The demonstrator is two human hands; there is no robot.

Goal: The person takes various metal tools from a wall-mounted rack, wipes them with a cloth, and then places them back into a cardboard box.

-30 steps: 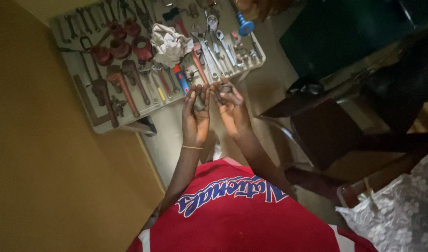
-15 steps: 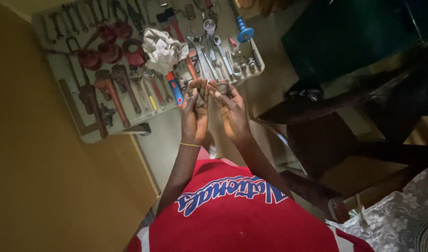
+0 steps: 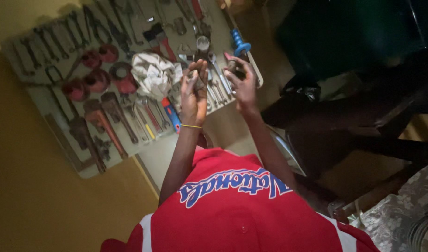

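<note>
1. The left hand [image 3: 194,93] is raised palm up over a spread of tools, a thin yellow band [image 3: 191,126] around its wrist.
2. Its fingers [image 3: 191,77] curl loosely about a small dark metal part [image 3: 199,84] lying against the fingertips; the light is too dim to tell what kind of part it is.
3. The right hand [image 3: 244,84] is held just beside the left, a narrow gap between them.
4. Its fingers [image 3: 232,63] are bent inward around another small dark piece [image 3: 239,72], mostly hidden by the hand; how firmly it is gripped cannot be told.
5. Both pieces are up in the hands, above the near edge of the grey board [image 3: 23,56] on the floor.
6. On the board lie rows of rust-red pipe wrenches [image 3: 104,123], round reddish fittings [image 3: 95,79], a crumpled white rag [image 3: 153,74], silver spanners [image 3: 218,77] and a screwdriver with a blue and red handle [image 3: 172,114].
7. A blue-handled tool [image 3: 239,46] lies at the board's right edge, just beyond the right hand.
8. A dark chair [image 3: 344,135] stands to the right.
</note>
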